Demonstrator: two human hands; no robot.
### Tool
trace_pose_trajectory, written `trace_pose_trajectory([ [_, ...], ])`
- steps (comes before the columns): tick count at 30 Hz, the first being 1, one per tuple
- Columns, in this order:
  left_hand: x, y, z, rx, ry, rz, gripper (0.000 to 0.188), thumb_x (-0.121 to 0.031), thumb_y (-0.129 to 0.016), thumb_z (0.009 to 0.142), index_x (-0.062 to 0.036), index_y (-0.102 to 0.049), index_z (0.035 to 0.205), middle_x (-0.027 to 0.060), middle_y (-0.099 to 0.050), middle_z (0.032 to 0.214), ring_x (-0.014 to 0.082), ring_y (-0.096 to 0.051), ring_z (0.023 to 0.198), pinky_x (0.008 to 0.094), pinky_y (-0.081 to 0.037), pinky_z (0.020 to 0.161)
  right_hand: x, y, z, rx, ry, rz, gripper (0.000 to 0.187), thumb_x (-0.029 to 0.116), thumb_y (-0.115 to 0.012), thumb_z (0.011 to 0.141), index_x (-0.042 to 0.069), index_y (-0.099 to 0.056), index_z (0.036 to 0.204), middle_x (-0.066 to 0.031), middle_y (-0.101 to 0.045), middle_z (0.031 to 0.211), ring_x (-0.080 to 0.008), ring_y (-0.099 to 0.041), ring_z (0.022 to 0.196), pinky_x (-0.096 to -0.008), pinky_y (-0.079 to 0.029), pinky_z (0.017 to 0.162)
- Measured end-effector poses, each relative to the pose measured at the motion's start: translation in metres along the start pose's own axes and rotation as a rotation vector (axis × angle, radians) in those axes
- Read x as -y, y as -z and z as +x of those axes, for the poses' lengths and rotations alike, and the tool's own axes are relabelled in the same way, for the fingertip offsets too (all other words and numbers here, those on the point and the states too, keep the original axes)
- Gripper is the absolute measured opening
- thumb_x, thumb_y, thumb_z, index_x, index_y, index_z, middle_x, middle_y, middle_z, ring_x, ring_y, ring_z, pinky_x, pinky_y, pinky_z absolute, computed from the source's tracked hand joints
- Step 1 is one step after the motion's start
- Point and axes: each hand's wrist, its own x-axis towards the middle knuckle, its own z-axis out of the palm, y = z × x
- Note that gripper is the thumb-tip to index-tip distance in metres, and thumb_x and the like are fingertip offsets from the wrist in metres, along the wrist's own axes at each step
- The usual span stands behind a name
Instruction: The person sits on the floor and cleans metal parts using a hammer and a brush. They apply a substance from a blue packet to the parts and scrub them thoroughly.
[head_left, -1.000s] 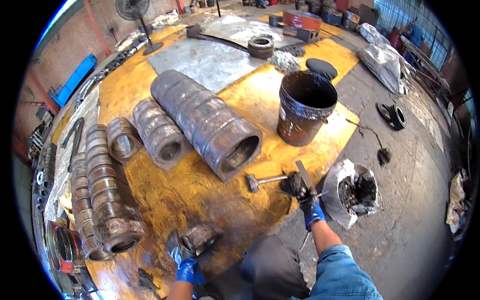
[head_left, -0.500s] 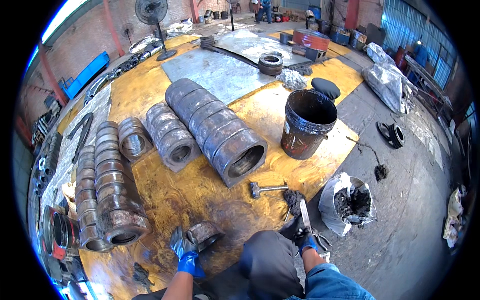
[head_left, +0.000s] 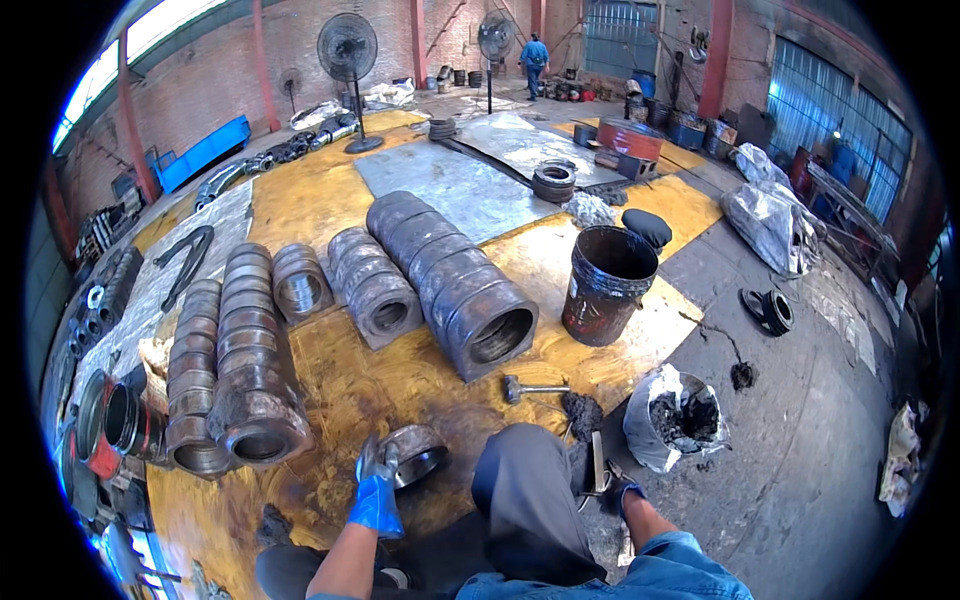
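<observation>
My left hand (head_left: 376, 482), in a glove with a blue cuff, grips the left edge of a short metal ring (head_left: 415, 456) tilted on the stained yellow sheet. Beyond my raised knee, my right hand (head_left: 622, 492), in a dark glove, is low on the floor with fingers curled; what they hold is hidden. A flat metal bar (head_left: 598, 462) is just beside its fingers. Past it sit a clump of dark fibrous material (head_left: 582, 415) and a hammer (head_left: 536, 389). A white bag (head_left: 640, 436) of dark scraps stands open near my right hand.
Rows of thick metal rings lie ahead, the largest row (head_left: 450, 275) in the middle and narrower ones (head_left: 252, 340) leftward. A black bucket (head_left: 598, 305) stands beyond the hammer. Red and black containers (head_left: 100, 455) are at left. Far back are a pedestal fan (head_left: 348, 50) and a person (head_left: 534, 65).
My view has tilted up. The ring at my left hand has turned, its opening showing more. My right hand has shifted right, away from the flat bar, to where pliers lay.
</observation>
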Motion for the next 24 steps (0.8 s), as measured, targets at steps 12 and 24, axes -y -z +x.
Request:
trace_pose_trajectory([
  [12, -0.268, 0.089, -0.022, 0.582, 0.323, -1.435, 0.069, -0.049, -0.052, 0.105, -0.0117, -0.033, 0.159, 0.014, -0.041, 0.16, 0.0304, -0.044, 0.143, 0.0467, -0.036, 0.117, 0.327, -0.318, -0.349, 0.696, 0.944, -0.194, 0.052, 0.033, -0.066, 0.102, 0.004, -0.053, 0.143, -0.0109, -0.07, 0.115, -0.0189, -0.07, 0.099, -0.0297, -0.057, 0.081],
  [24, -0.251, 0.128, -0.049, 0.329, 0.659, -1.782, 0.064, -0.058, -0.058, 0.099, -0.0157, -0.051, 0.146, 0.0088, -0.054, 0.146, 0.031, -0.049, 0.135, 0.0544, -0.039, 0.113, 0.223, -0.47, -0.371, 0.777, 0.809, -0.629, 0.033, 0.035, -0.062, 0.104, 0.005, -0.072, 0.096, -0.0059, -0.072, 0.077, -0.015, -0.065, 0.069, -0.0355, -0.054, 0.062],
])
